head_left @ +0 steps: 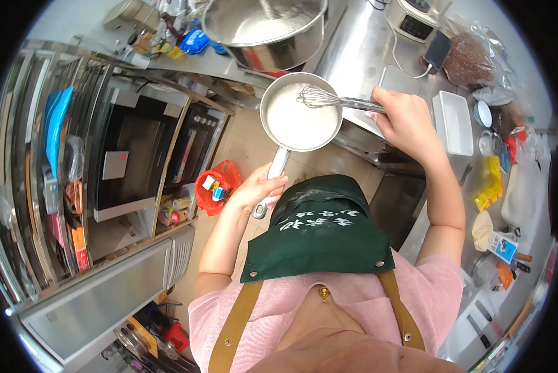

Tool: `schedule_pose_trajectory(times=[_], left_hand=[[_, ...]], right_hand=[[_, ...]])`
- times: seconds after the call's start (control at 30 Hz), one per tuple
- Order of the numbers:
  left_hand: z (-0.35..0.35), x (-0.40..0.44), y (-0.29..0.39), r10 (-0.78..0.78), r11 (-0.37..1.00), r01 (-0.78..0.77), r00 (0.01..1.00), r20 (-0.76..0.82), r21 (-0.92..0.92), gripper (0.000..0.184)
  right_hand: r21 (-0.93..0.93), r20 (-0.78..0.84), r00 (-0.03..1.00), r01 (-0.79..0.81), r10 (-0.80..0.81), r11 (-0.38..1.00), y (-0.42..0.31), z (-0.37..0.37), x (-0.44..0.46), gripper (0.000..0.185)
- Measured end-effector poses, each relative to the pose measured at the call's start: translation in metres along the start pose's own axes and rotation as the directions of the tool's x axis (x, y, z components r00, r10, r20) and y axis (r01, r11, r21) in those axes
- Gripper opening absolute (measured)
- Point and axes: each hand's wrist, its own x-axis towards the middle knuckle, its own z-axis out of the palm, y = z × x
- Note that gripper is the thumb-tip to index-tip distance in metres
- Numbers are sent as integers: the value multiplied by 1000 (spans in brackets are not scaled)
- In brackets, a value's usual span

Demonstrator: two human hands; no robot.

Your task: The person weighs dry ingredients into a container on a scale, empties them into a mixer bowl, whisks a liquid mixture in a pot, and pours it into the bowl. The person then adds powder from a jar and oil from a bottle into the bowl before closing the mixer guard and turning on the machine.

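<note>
My left hand (258, 188) is closed around the handle of a light metal saucepan (279, 163), holding it up in front of my apron. White liquid (294, 127) fills much of the pan. In my right hand (406, 118) is a wire whisk (347, 103), gripped by its handle. The whisk's wire end lies over the pan, at the upper part of the white liquid; how deep it dips I cannot tell. Just beyond the pan stands a large metal mixing bowl (276, 53) with something white inside.
To the right runs a steel counter with a white rectangular tray (453, 123), a black phone-like device (437, 50) on a cable and a yellow packet (489, 183). At left are an oven (136, 155) and a rack. A red-bagged bin (218, 186) stands on the floor.
</note>
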Motion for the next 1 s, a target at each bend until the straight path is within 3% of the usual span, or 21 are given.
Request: schedule_pose_trajectory(times=[0.2,0.37,0.5,0.6,0.8,1.0], left_hand=[[-2,-63,32,133,987,-143,983,-129,-72,16],[-11,-90,73,260,955,-272,959,-115,-115,17],[-13,-96,114,316,906,-323,946,-71,-275,10],[-15,-88,138,348,839,-318,937,-15,-441,9],[-20,-50,151,452,679,-314,891,41,-664,15],[-16,-31,170,442,751,-452,886,-142,-481,11]], right_hand=[[92,-188,975,136,-117,986,-44,7,24,15],[198,-402,906,227,-132,954,-60,4,49,16],[226,-439,892,224,-106,948,-51,6,73,17],[500,-445,895,210,41,840,-38,8,92,17],[657,-425,896,205,132,726,0,-4,121,21],[729,-307,934,109,180,676,41,-3,122,19]])
